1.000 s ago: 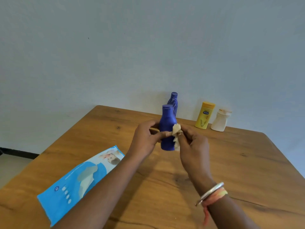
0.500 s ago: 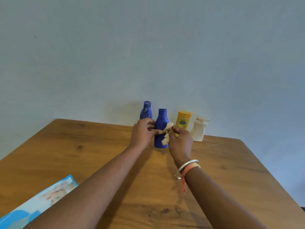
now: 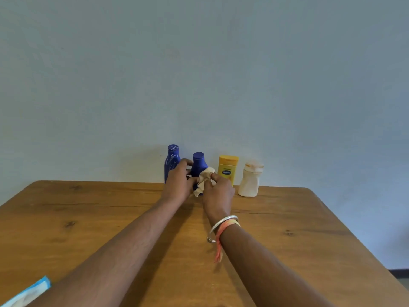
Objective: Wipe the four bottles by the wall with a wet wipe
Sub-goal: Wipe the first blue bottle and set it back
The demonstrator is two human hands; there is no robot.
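- Head view, the surface: a wooden table (image 3: 88, 218) with a warm brown grain and dark knots runs up to a plain, pale blue-grey wall (image 3: 199, 74). Its far edge meets the wall.
- The room: a strip of dark skirting (image 3: 398, 272) shows low at the right, past the table's edge. The corner of a light blue wipes pack (image 3: 28, 292) lies at the near left, cut off by the frame.
- The bottles: four stand in a row by the wall. From left to right they are a tall patterned blue bottle (image 3: 171, 160), a plain blue bottle (image 3: 198, 161), a yellow bottle (image 3: 228, 168) with a dark label, and a squat white bottle (image 3: 250, 181) with a pale cap.
- The plain blue bottle is upright, between the patterned one and the yellow one. Its base is hidden behind the hands.
- The left hand (image 3: 179, 182) curls round the plain blue bottle's left side.
- The right hand (image 3: 219, 191) pinches a crumpled off-white wet wipe (image 3: 203, 180) against the bottle's front.
- The right wrist wears a silver bangle (image 3: 222, 222) and an orange thread (image 3: 221, 238).
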